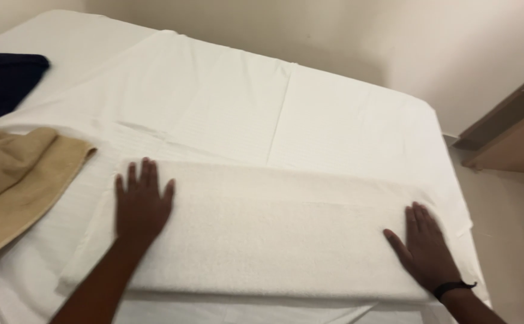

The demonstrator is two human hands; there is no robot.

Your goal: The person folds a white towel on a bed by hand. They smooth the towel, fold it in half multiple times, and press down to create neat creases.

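On the white bed (334,120) a folded white towel (274,234) lies crosswise before you. Your left hand (142,201) presses flat, fingers spread, near its left end; your right hand (425,246) lies flat on its right end, gripping nothing.

A tan terry towel (10,180) lies crumpled at the left edge of the bed with the white creased sheet (226,102). A dark navy cloth (4,81) lies farther back. A brown wooden furniture piece (514,132) stands at the right, against the cream wall (394,42).
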